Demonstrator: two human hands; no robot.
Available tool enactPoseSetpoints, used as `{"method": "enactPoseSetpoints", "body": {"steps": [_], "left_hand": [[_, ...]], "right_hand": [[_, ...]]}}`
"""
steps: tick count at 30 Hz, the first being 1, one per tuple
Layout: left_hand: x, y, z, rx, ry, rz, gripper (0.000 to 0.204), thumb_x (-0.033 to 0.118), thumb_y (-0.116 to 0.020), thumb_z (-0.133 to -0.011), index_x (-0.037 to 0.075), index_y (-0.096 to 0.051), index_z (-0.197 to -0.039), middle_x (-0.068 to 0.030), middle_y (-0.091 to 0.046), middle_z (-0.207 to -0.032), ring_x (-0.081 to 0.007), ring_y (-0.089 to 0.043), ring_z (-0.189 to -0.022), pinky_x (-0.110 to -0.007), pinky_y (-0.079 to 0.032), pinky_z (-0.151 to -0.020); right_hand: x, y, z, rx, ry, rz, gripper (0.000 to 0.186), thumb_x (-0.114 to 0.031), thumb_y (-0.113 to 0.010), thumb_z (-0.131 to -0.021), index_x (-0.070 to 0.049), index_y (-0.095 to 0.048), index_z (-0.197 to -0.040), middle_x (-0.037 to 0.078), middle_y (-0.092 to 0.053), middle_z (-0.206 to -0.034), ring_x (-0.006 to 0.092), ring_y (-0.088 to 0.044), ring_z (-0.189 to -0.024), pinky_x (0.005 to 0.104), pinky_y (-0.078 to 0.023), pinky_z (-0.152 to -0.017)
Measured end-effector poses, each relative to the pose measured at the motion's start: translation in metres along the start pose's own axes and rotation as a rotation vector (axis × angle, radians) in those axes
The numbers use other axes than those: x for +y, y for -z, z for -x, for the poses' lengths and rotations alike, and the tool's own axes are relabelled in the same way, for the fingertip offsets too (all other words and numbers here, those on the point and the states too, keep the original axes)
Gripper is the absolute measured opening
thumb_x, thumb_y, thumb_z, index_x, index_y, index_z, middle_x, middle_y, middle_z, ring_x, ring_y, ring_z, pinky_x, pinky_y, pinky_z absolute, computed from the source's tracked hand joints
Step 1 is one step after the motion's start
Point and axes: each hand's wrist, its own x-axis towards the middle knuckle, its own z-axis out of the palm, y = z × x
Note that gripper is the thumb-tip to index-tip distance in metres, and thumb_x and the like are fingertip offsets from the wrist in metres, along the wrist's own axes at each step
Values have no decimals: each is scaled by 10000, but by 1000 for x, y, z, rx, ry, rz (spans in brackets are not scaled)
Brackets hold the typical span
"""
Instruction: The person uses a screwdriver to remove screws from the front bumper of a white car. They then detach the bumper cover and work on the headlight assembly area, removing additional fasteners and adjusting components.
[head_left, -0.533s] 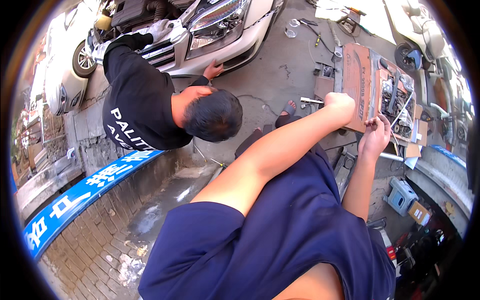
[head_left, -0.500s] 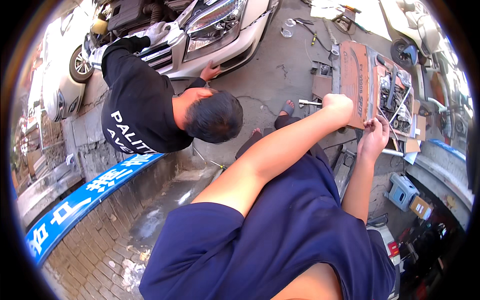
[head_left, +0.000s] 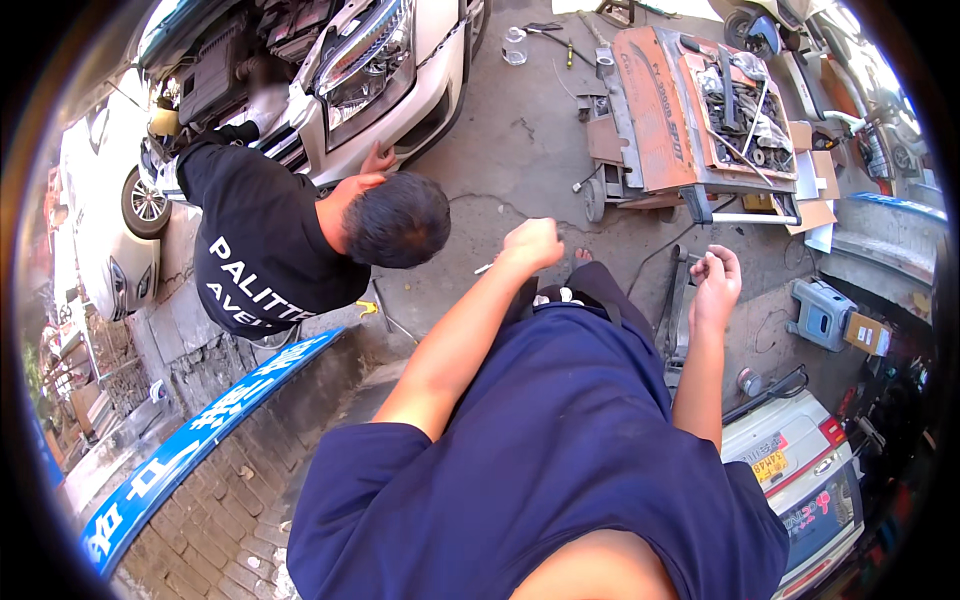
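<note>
My left hand (head_left: 535, 245) is closed in a fist in front of my waist. From its left side pokes the tip of a silver metal tool (head_left: 483, 268); the rest is hidden by the fist. Higher on the right, my right hand (head_left: 715, 280) is raised with its fingers curled toward the thumb. Whatever those fingers may hold is too small to make out. Beyond the right hand stands an orange tool cart (head_left: 650, 105), its top tray loaded with tools (head_left: 745, 105). Neither hand touches the cart.
At the left, a person in a black sweatshirt (head_left: 255, 240) bends over a white car's front (head_left: 400, 110) with the hood up. A floor jack (head_left: 680, 300) lies beyond my right forearm. A blue plastic stool (head_left: 825, 312), cardboard box (head_left: 867, 333) and small white vehicle (head_left: 800, 470) are at right.
Both hands have come away from the tool cart, the left one moving left with the metal tool. My view has turned, and the cart now sits farther off.
</note>
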Motion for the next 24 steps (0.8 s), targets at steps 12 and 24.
{"method": "enactPoseSetpoints", "body": {"steps": [12,24], "left_hand": [[-243,-191,138,-13,1157,620,216,154,-558,-818,-36,-659,-798,-182,-644,-716,-272,-616,-554,-434,-443,-453],[-140,-196,147,142,1056,769,203,224,-615,-904,29,-580,-862,-70,-529,-647,-171,-443,-463,-357,-352,-405]], "right_hand": [[38,80,-70,-124,-125,39,95,-30,-562,-921,-6,-606,-1002,2,-560,-797,69,-506,-661,225,-432,-611],[28,46,-80,-745,-155,187,131,-109,-596,-944,-3,-615,-1018,3,-606,-789,60,-537,-685,224,-444,-609]]}}
